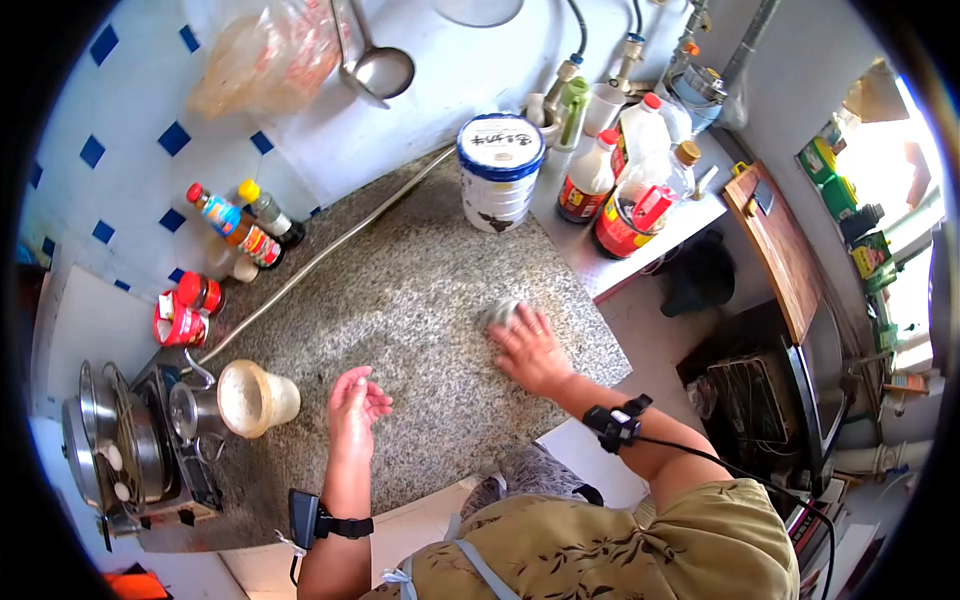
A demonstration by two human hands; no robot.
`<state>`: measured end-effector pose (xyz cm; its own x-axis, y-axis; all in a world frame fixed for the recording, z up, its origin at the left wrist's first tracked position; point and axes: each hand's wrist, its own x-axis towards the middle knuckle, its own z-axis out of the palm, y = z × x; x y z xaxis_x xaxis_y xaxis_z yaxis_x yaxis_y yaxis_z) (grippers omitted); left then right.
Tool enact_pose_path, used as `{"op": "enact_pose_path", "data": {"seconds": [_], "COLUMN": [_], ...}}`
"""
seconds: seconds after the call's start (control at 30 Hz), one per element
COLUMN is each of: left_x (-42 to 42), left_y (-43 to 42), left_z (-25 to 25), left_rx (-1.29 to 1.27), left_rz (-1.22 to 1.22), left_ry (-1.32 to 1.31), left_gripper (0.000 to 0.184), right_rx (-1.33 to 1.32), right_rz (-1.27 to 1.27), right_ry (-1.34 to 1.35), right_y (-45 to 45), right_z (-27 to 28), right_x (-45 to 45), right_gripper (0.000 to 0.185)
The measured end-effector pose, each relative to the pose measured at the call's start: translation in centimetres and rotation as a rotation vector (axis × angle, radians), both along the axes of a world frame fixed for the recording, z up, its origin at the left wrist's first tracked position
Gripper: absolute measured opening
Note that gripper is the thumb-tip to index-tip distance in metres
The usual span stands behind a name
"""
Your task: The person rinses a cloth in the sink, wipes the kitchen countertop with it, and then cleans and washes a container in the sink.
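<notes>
On the speckled granite countertop [400,270], my right hand [530,350] lies palm down with its fingers over a small grey wad [500,313]. Whether the wad is cloth or a scrubber I cannot make out. My left hand [358,405] is raised near the counter's front, fingers loosely bent and apart, holding nothing. Left of it stands a cream-coloured tub [285,398], its mouth turned toward me. A white tin with a blue-rimmed lid [500,200] stands upright at the back, beyond my right hand.
A thin pipe [330,250] runs along the counter's back. Sauce bottles [240,228] and red-lidded jars [200,292] stand behind it. More bottles [630,215] crowd the right-hand shelf. At left are a kettle [195,410] and stacked pots [130,440]. A ladle [385,73] hangs above.
</notes>
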<state>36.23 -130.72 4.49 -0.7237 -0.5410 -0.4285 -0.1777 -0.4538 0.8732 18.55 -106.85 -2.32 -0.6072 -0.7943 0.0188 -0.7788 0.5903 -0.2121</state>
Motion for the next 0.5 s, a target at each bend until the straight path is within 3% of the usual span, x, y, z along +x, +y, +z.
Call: {"op": "enact_pose_path", "data": {"seconds": [0.1,0.23,0.37,0.43,0.47,0.5], "left_x": [-3.0,-6.5,-11.6,-14.5,-16.0,-17.5], "left_y": [1.4,2.4,1.5,1.0,0.9,0.6], "left_z": [0.4,0.8,3.8,5.3,6.0,6.2], "left_rx": [-0.005,-0.038,-0.228,-0.291,-0.320,-0.342], "left_rz": [-0.064,-0.124,-0.158,-0.185,-0.185,-0.190], "left_ry": [-0.008,-0.034,-0.063,-0.016,-0.035,-0.052], "left_gripper": [0.023,0.023,0.023,0.024,0.025,0.025], "right_rx": [-0.182,-0.312,-0.434,-0.626,-0.632,-0.800], "right_rz": [-0.207,-0.264,-0.442,-0.545,-0.551,-0.566], "right_ry": [0.046,0.060,0.146,-0.167,-0.170,-0.200], "right_y": [1.2,-1.7,-4.2,-4.2,-3.9,-3.6], "right_z": [-0.7,-2.1,-2.6,-2.5,-2.6,-2.6], "right_x": [-5.2,-10.8,-14.7,-16.0,-16.6,-17.2], "right_gripper": [0.053,0.052,0.047,0.040,0.040,0.041]}}
